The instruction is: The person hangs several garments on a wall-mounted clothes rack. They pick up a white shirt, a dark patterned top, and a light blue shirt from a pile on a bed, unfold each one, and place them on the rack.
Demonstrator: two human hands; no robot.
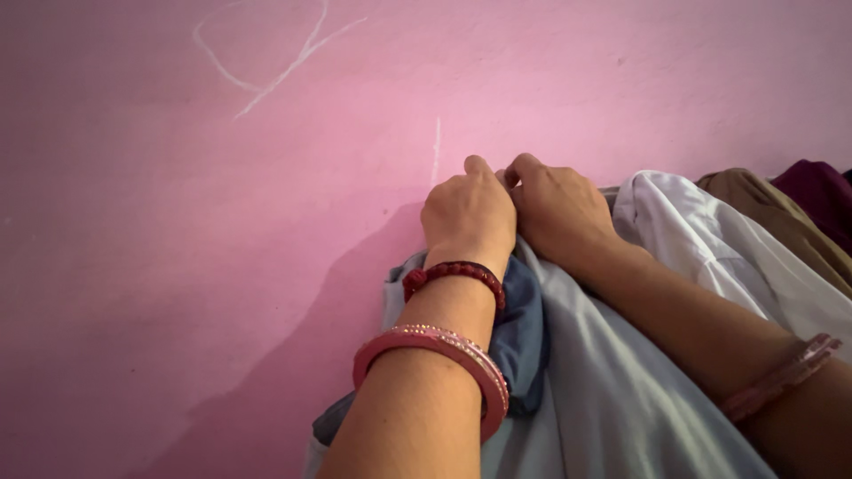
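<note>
Both hands (510, 208) bunched on pale cloth (612, 390), fingertips hidden

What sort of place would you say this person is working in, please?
Probably a room in a home: a pink painted wall with pale scratch marks, and garments hanging close against it, a pale blue shirt, white and brown ones.

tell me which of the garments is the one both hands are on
The pale blue garment: the left hand and right hand rest on its top edge against the pink wall. The white, brown and maroon ones lie untouched to the right.
</note>
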